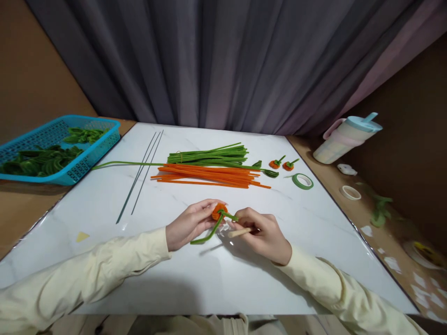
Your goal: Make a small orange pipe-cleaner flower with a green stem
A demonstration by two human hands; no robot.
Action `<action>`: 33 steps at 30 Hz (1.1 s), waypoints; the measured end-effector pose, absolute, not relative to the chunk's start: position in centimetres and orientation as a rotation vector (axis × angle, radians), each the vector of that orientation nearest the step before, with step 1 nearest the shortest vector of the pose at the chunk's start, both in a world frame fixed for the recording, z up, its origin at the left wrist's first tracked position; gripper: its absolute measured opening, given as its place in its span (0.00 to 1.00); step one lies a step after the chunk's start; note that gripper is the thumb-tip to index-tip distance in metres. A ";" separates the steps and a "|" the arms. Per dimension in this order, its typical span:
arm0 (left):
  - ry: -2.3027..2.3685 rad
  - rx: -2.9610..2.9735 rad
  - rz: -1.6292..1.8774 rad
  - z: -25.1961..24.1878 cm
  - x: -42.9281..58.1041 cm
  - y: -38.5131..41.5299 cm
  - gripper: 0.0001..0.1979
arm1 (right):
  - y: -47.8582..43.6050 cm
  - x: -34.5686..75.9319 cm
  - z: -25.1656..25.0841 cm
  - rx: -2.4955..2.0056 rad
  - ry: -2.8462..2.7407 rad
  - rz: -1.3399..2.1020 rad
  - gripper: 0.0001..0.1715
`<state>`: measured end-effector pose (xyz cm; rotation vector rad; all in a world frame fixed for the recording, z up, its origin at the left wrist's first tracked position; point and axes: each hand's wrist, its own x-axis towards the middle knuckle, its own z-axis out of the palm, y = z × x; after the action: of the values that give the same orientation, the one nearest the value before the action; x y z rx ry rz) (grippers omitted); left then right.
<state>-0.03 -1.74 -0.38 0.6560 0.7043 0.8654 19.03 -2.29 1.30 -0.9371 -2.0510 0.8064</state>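
My left hand (191, 224) is closed on a small orange pipe-cleaner pumpkin (218, 211). Out of its top come green pipe-cleaner ends (208, 237); one bends down toward the tabletop. My right hand (265, 235) is closed around a pale wooden stick (239, 232), and its fingertips are at the short green end; whether they also pinch it I cannot tell. Beyond my hands lie a bundle of orange pipe cleaners (209, 176) and a bundle of green ones (206, 155). Two similar finished-looking orange pieces (274, 164) sit at the back right.
A roll of green tape (302, 181) lies right of the bundles. Thin dark wires (138, 179) lie at left, beside a blue basket (64, 179) of green pieces. A tumbler (344, 139), a white ring (350, 192) and paper scraps are beyond the right edge.
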 end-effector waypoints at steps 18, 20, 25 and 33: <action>0.646 0.434 0.817 -0.8 -0.6 -0.4 0.11 | 4.9 25.0 0.6 -1.194 -2.631 0.242 0.19; 0.632 0.427 0.794 -0.8 -0.6 -0.3 0.10 | 5.5 25.4 0.9 -1.126 -2.642 0.256 0.23; 0.605 0.449 0.805 -1.1 -0.6 -0.3 0.10 | 6.2 26.4 3.3 -1.066 -2.324 0.246 0.11; 0.643 0.597 0.790 -0.4 -0.5 -0.9 0.09 | 0.0 21.1 3.6 -0.854 -2.433 0.780 0.08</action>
<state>-0.52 -0.95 -0.41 0.5967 0.6428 0.7904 21.13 0.02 3.61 -0.8537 -2.4333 0.7800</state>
